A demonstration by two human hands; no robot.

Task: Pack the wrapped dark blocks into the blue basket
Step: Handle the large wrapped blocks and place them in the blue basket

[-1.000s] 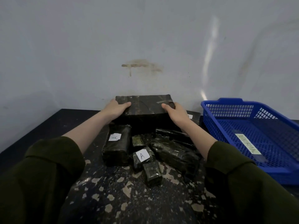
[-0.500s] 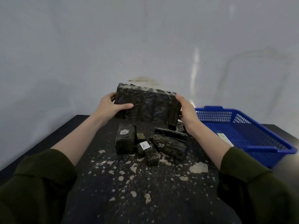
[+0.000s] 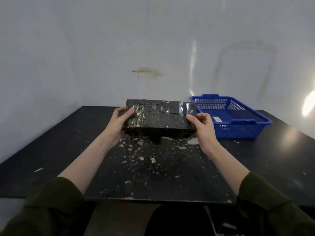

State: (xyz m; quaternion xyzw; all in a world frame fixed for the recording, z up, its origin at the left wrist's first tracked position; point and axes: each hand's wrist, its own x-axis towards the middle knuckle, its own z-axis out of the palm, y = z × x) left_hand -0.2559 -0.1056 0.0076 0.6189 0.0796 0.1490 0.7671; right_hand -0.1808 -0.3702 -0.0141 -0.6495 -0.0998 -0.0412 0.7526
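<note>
Plastic-wrapped block (image 3: 160, 116) hangs left of blue basket (image 3: 238, 127), left hand (image 3: 117, 124) and right hand (image 3: 203, 126) gripping its ends.

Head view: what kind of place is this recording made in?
Likely a plain workroom or lab: a chipped black worktable against a bare stained wall, a blue basket on it.

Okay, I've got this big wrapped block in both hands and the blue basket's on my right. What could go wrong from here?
The block is held only at its two ends, by the left hand and right hand, and its wrap looks glossy and wrinkled, so it might slip. The block looks long beside the basket, so an end could catch the rim and shove the basket along the table.
</note>
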